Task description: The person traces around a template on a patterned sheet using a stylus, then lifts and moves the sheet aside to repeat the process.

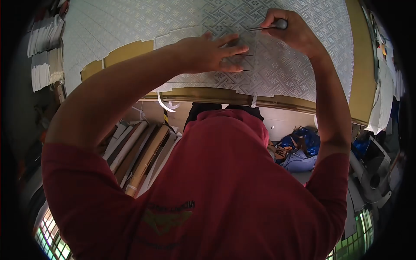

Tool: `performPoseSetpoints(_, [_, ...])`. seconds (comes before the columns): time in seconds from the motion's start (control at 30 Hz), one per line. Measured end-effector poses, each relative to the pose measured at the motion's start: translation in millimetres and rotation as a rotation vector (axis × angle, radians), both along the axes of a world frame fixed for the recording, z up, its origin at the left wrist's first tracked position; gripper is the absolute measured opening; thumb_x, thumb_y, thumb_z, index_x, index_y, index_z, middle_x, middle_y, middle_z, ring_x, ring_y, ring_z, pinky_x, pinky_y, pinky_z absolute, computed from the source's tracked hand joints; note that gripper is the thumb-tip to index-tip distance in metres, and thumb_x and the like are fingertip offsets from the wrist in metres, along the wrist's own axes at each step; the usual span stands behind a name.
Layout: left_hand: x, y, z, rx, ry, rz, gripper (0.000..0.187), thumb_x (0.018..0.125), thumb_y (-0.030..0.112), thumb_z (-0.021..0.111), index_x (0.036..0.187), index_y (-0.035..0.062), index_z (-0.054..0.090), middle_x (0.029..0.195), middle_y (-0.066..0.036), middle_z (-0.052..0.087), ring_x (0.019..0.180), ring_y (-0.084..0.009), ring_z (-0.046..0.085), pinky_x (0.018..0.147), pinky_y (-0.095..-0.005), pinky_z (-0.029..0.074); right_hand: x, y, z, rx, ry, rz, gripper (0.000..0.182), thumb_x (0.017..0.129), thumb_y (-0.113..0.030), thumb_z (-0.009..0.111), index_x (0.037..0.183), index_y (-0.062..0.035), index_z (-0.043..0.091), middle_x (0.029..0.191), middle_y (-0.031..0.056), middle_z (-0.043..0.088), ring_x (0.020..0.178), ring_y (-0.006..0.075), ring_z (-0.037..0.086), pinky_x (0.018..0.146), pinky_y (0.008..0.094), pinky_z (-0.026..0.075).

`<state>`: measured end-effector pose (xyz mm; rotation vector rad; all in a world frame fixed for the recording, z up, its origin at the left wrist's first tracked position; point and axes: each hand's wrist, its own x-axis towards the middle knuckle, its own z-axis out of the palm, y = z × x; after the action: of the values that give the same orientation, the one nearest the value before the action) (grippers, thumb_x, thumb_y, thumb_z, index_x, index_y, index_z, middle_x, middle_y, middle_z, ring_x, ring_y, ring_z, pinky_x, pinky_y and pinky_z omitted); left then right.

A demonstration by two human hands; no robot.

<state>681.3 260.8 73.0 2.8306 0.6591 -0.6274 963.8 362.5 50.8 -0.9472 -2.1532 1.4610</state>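
Patterned pale grey fabric (286, 65) lies over a tan table (130, 51). On it my left hand (223, 53) rests palm down with its fingers spread. Two thin dark pins or needles (245, 55) show at its fingertips; whether the fingers touch them I cannot tell. To the right and farther up, my right hand (288, 28) is closed round an awl-like tool with a rounded dark handle (281, 24). The tool's thin metal shaft points left, close above the fabric.
White strips (164, 104) hang at the table's near edge. Rolls and boards (143, 160) stand below on the left. Blue bags (303, 141) lie below on the right, near a grey fan-like object (375, 173). Stacked papers (45, 37) are at the far left.
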Motion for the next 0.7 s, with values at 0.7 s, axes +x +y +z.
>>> performPoseSetpoints(0.7, [-1,-1,-5,0.035,-0.015,0.026,0.052,0.106,0.025,0.046,0.152,0.0495,0.045,0.175,0.007,0.019,0.161,-0.0326,0.020,0.118,-0.0648,0.044,-60,-98,-24,0.192,0.070,-0.761,0.017,0.090,-0.016,0.081,0.102,-0.0047,0.076,0.090,0.0109,0.077,0.080,0.0160,0.073,0.074,0.0322,0.057])
